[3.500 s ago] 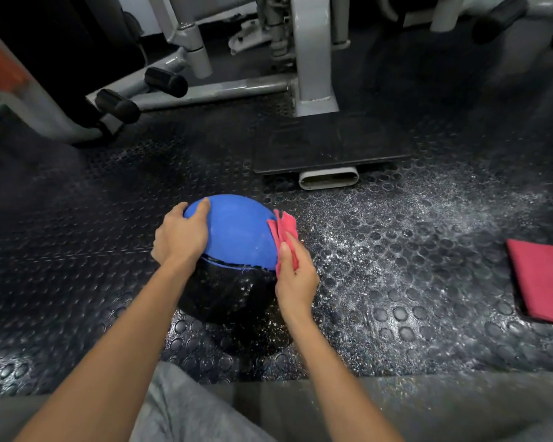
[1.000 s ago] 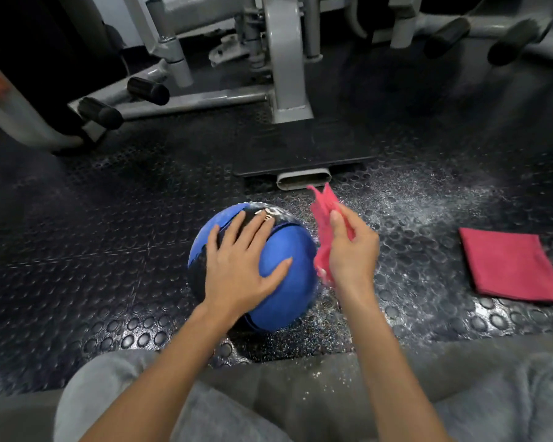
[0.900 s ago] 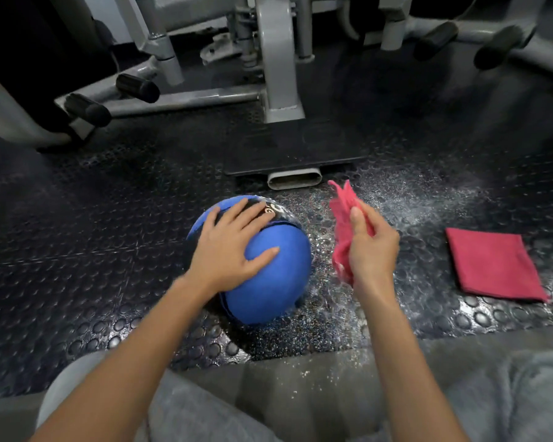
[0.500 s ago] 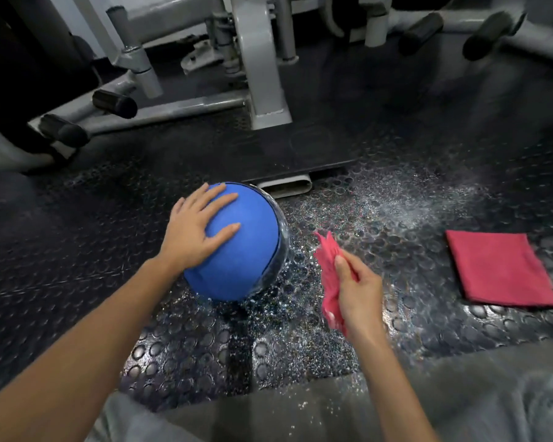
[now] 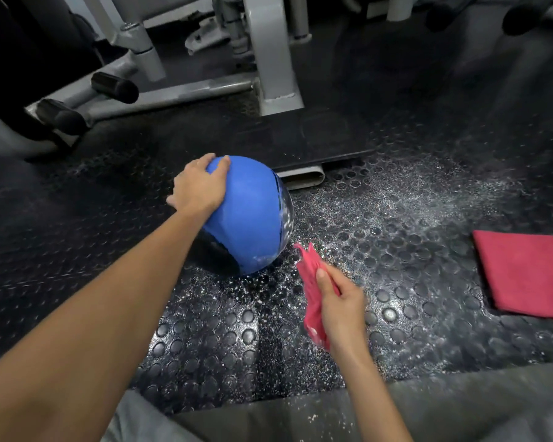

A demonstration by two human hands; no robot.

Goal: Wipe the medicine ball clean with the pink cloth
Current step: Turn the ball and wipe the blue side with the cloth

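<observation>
The blue and black medicine ball (image 5: 253,215) sits on the studded rubber floor, its blue half facing up and towards me. My left hand (image 5: 200,186) lies over its upper left side, fingers curved across the top. The crumpled pink cloth (image 5: 312,282) is gripped in my right hand (image 5: 339,306), which hovers just right of and nearer than the ball, with a small gap between cloth and ball.
A second, folded pink cloth (image 5: 524,271) lies flat on the floor at the right. White specks cover the black rubber floor (image 5: 396,218) around the ball. A grey gym machine frame (image 5: 268,59) with black padded rollers (image 5: 114,87) stands behind. My grey-clad knees fill the bottom edge.
My left hand has turned the ball, sliding from its front to its upper left. My right hand with the cloth dropped from beside the ball's top to lower right, off the ball.
</observation>
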